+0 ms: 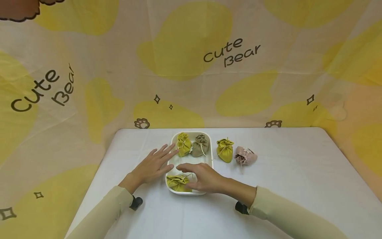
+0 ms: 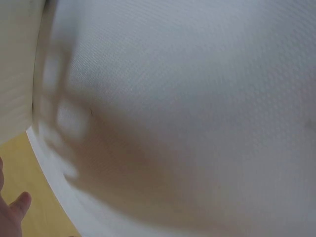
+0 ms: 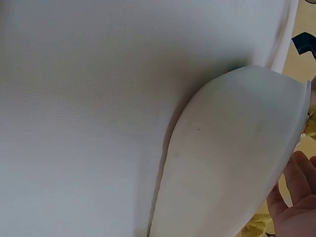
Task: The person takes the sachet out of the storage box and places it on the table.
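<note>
A white tray [image 1: 212,159] holds three small drawstring pouches. At its back sit a yellow pouch [image 1: 183,146] and a grey-brown pouch [image 1: 199,148], side by side; another yellow pouch [image 1: 176,182] lies in the front left corner. My left hand [image 1: 153,166], fingers straight and spread, reaches over the tray's left rim. My right hand [image 1: 206,177] hovers over the front of the tray, fingers pointing left, with the thumb overlapping the front pouch in the head view. The right wrist view shows the tray's outer wall [image 3: 232,148] and relaxed fingers [image 3: 295,180] beyond its rim.
To the right of the tray, a yellow pouch [image 1: 225,151] stands upright on the white table [image 1: 286,186]. A pink pouch [image 1: 246,156] with a flower trim lies on its side next to it. A patterned cloth [image 1: 185,93] hangs behind the table.
</note>
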{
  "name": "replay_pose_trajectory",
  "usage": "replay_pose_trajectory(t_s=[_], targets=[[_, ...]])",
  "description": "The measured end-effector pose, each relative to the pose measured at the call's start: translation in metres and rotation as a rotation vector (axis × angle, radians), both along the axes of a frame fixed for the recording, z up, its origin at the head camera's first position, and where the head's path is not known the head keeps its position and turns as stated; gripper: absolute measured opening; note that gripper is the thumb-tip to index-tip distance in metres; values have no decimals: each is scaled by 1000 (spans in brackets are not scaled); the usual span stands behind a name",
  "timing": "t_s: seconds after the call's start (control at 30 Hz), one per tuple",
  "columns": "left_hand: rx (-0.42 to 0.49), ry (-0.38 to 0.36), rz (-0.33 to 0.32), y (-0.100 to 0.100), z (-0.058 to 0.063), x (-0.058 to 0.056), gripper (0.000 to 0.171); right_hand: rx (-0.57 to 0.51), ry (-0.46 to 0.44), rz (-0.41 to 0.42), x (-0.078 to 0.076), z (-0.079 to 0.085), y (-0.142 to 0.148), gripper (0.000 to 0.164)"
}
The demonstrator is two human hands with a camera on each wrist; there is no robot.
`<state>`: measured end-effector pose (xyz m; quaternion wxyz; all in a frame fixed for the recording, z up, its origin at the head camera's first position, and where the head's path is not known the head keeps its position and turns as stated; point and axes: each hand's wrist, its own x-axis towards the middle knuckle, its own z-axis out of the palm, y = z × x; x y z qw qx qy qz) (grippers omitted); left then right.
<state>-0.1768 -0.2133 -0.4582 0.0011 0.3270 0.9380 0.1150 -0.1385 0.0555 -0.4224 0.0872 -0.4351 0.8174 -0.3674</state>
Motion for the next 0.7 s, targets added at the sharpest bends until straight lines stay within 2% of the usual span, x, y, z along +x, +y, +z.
replay_pose_trajectory(t_s=[0.27, 0.7], targets=[[9, 6, -4, 0, -1, 0, 61, 15, -38, 24, 3, -1, -10, 56], [22, 21, -9, 0, -1, 1, 60, 36, 52, 5, 3, -5, -16, 48]])
